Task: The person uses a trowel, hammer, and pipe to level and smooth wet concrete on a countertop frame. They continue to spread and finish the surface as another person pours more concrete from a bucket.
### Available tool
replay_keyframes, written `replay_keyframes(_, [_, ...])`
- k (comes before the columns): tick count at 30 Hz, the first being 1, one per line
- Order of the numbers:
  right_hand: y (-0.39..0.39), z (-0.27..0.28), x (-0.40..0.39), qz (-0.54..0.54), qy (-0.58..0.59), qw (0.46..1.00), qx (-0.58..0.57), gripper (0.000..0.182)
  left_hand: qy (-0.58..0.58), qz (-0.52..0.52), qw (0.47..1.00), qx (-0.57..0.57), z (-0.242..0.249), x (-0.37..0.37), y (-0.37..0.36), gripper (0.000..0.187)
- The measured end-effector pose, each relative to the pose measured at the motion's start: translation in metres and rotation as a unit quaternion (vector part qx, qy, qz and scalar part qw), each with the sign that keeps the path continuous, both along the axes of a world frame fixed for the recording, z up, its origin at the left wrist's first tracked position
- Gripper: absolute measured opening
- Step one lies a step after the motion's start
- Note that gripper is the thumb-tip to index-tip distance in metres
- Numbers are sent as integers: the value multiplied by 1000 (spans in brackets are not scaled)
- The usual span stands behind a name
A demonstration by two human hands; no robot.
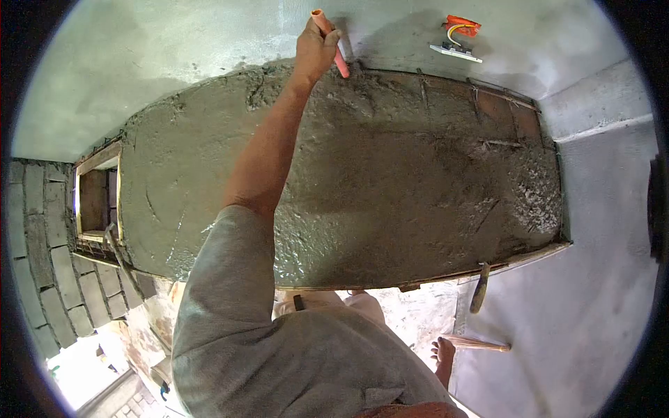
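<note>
From where I stand, a block wall is at the far left, with a wood-framed opening beside the wet cement; just below it, a long-handled tool leans at the cement's edge. The left arm stretches nearly straight across the cement, hiding a strip of it. At its end the left hand is wrapped around a pink pipe, which slants down to the right by the cement's back edge; I can't tell whether its tip touches. Further right, the right hand is low beside the body, fingers bent at the end of a stick; I can't tell whether they grip it. A socket hangs by wires on the back wall. A wooden handle juts over the front edge, and a rough patch lies near the right wall.
</note>
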State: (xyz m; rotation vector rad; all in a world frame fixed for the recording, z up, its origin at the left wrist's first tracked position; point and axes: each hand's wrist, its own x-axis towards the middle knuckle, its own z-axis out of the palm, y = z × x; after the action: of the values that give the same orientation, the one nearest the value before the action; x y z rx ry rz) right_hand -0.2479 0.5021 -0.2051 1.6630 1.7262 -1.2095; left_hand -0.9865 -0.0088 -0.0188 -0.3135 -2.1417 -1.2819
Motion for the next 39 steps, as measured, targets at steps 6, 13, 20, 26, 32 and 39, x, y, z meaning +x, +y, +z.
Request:
replay_keyframes(6, [11,2,-14,-9,41,999,20,29,-32,44,998,-38,4,4,-35,24])
replay_keyframes(13, [4,0,14,-16,-41,999,-30,30,50,13,994,-98,1,-4,-5,26])
replay_keyframes(20, [17,-4,18,-23,-13,1000,-13,32,-15,25,993,-114,12,-6,8,25])
replay_keyframes(26, [24,-17,-4,-3,21,1000,-20,34,-74,-82,990,-89,5,-19,0,22])
replay_keyframes(32, [61,0,-41,97,150,982,55,35,-208,-115,955,-180,12,-20,-5,21])
replay_keyframes(39, [70,65,-91,81,202,968,121,43,-279,-53,950,-129,-2,6,4,17])
